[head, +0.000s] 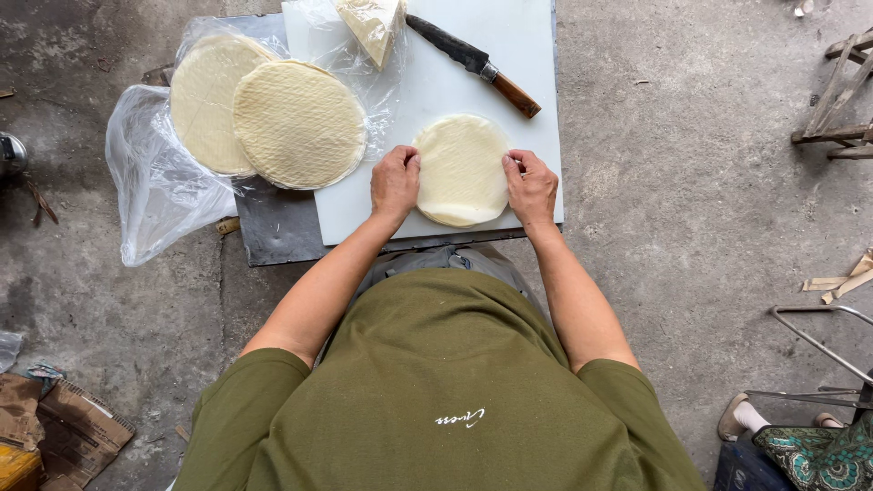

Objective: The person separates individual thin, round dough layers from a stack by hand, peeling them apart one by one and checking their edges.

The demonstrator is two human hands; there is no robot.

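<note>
Two hands were in view, both the person's own. The left hand [395,179] gripped the left edge of a round pale wrapper stack [461,169], fingers curled over its rim; the right hand [530,185] gripped the right edge in the same manner. The stack lay flat on the near part of a white cutting board [532,55], just in front of the person.

Count of wrappers elsewhere: two larger round stacks with a woven texture, one [299,125] overlapping the other [202,95], both resting on a clear plastic bag [156,186] at the left, the nearer one partly over the board's left edge. One folded wedge of wrappers in plastic [371,25] lay at the board's far edge. One knife [473,61] with a dark blade and a brown wooden handle lay diagonally on the board, beyond the held stack and apart from it.

The board sat on a dark grey slab [277,227] placed low on the floor. The floor [691,182] was bare, stained concrete. At the far right stood part of a wooden frame [837,100]; torn cardboard [64,427] lay at the lower left. A second person's foot in a sandal [741,418] showed at the lower right, beside a metal rack [818,341].
</note>
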